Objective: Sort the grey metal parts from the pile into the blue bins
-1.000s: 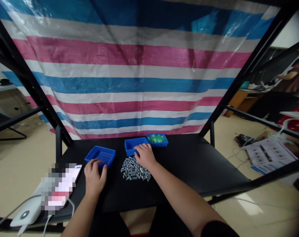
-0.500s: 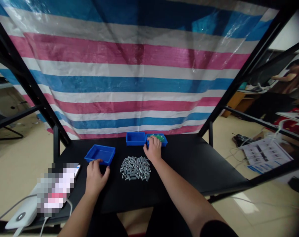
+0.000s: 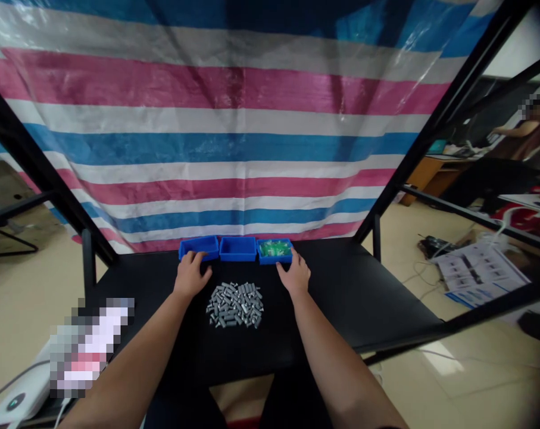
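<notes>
Three small blue plastic bins stand side by side along the back of the black table. My left hand (image 3: 192,274) is at the front of the left bin (image 3: 209,245), fingertips against its front wall and thumb spread away. The middle bin (image 3: 238,257) looks empty inside. Green and white pieces, too small to name, lie in the right bin (image 3: 274,260). Around that bin's front right corner is my right hand (image 3: 297,275), thumb and fingers apart. Between my hands lies a pile of small grey cylindrical pieces with shiny metal ends (image 3: 234,305).
A blurred-out phone-like item (image 3: 91,345) and a white device with cables (image 3: 20,400) lie on the left. Behind the bins hangs a striped plastic sheet (image 3: 243,143), framed by black bars (image 3: 430,140). Another person (image 3: 526,137) is at the far right.
The left bin has moved back and right with my left hand, into the row beside the middle bin. My right hand has shifted from over the right bin to its right corner.
</notes>
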`<action>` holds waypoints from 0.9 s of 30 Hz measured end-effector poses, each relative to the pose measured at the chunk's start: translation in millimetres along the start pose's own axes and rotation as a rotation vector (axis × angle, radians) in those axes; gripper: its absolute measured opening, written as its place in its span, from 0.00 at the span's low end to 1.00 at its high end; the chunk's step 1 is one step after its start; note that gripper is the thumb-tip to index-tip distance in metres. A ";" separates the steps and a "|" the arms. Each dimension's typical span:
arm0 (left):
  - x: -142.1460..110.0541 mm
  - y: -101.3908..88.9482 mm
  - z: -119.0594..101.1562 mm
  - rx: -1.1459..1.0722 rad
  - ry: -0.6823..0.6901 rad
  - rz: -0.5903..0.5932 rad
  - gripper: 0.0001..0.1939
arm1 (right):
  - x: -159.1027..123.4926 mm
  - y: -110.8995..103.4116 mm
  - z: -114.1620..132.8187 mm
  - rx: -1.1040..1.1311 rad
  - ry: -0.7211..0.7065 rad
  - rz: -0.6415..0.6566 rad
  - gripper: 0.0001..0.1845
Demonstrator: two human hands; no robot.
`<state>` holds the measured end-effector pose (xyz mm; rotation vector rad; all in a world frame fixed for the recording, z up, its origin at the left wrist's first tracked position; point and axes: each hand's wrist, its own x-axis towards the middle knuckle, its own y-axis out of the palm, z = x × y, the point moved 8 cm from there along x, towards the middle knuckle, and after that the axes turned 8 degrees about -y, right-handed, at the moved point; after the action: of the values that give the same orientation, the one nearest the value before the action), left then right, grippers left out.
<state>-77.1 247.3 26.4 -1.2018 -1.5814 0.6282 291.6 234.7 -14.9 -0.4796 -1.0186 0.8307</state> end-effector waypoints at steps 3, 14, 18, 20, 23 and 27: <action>6.2 -1.1 -13.3 0.097 -0.041 -0.035 0.31 | 1.8 3.3 -0.6 -0.012 -0.011 0.036 0.28; 32.9 35.8 -54.0 0.211 -0.119 0.093 0.21 | 0.5 -17.1 -26.7 0.380 0.130 -0.246 0.18; 38.3 41.6 -62.0 0.267 -0.136 0.105 0.20 | 1.8 -15.3 -35.9 0.595 0.155 -0.307 0.20; 39.8 39.3 -65.9 0.282 -0.130 0.090 0.20 | 3.2 -12.3 -38.0 0.633 0.156 -0.289 0.20; 35.7 23.4 -69.6 0.253 -0.109 -0.018 0.22 | 3.6 -7.0 -41.9 0.765 0.174 -0.257 0.17; 4.7 -2.2 -61.4 0.083 -0.103 -0.128 0.20 | 2.0 -3.9 -44.4 0.984 0.182 -0.223 0.16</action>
<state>-21.3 240.9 51.9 -1.0124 -1.6873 0.6748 333.0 234.8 -31.7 0.3881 -0.3902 0.9527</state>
